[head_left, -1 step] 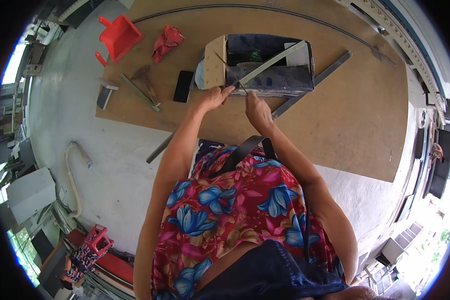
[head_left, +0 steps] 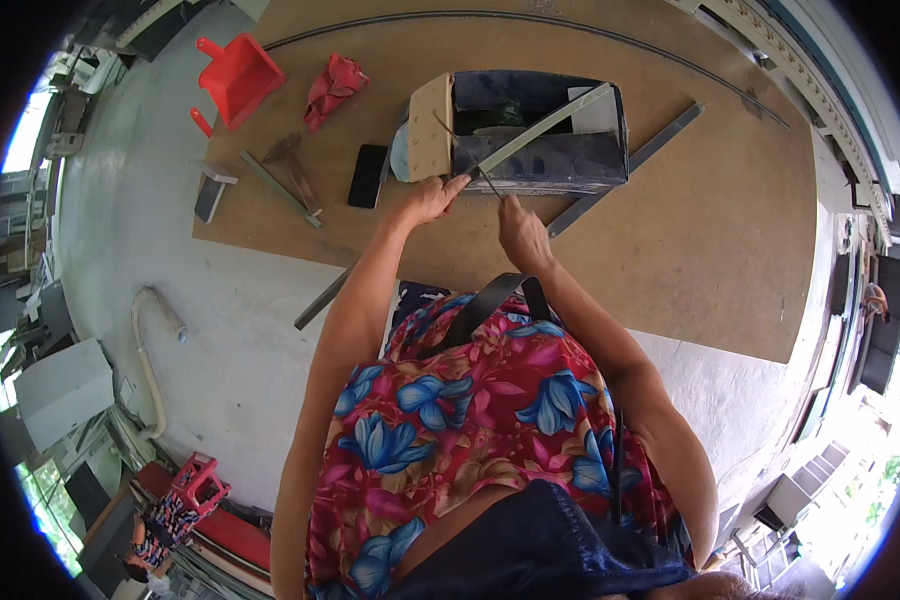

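Note:
My left hand [head_left: 432,198] is closed around a long, narrow grey-green metal bar [head_left: 535,130]. The bar slants across the front edge of an open dark cardboard box [head_left: 570,165], and its dark lower end [head_left: 322,300] shows beyond my left forearm. In my right hand [head_left: 525,238] is the near end of a slim dark file-like tool [head_left: 488,182]; its exact kind is too fine to make out. This tool crosses the bar just right of my left fingers, and its far tip lies over the box's tan flap [head_left: 430,130].
A black phone [head_left: 367,176], a hammer [head_left: 295,170] and a short metal strip [head_left: 270,182] lie left of the box on the brown board [head_left: 690,260]. Farther left are a red cloth [head_left: 335,90] and a red dustpan [head_left: 240,80]. Another dark bar [head_left: 665,138] lies right.
My right hand has drawn slightly back toward me and to the right, pulling the slim tool along across the bar. My left hand keeps its hold on the bar.

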Demonstrator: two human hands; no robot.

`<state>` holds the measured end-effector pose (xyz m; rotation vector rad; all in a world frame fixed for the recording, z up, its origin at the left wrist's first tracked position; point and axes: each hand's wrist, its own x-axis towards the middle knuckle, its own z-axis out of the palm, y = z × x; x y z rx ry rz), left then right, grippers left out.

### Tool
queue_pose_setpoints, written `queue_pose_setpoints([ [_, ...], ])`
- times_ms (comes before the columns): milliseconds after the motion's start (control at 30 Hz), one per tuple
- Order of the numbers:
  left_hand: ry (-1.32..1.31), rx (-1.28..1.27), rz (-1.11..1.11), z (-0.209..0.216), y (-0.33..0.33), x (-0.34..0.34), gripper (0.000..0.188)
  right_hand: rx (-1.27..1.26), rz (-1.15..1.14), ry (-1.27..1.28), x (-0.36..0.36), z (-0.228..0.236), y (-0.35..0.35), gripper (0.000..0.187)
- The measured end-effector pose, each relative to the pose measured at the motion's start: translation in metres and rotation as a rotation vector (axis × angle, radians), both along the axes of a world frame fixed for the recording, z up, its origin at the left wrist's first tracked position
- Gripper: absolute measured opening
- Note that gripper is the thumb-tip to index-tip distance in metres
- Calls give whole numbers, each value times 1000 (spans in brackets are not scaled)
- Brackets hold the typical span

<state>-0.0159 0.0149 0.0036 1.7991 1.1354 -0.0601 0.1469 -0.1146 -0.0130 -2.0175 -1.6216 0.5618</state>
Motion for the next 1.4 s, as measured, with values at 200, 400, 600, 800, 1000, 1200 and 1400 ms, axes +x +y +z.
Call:
queue_pose_setpoints([
  [200, -11, -130, 31, -5, 4, 0, 74, 9, -55, 37, -3, 3, 16, 11],
  [400, -33, -193, 42, 1, 2, 0, 72, -24, -44, 68, 1, 3, -9, 10],
  [600, -1, -358, 74, 3, 11, 2, 72, 1, -47, 95, 4, 2, -7, 11],
  [800, 16, -356, 11, 4, 12, 1, 72, -21, -66, 86, 3, 18, 5, 9],
  [1000, -37, -438, 30, 13, 9, -3, 72, 1, -42, 105, -10, 24, 31, 10],
  [1200, -65, -564, 54, 12, 9, -2, 71, -52, -6, 46, 4, -16, -22, 9],
  [1400, -20, -418, 51, 13, 8, 0, 73, 15, -1, 60, -4, 10, 21, 14],
])
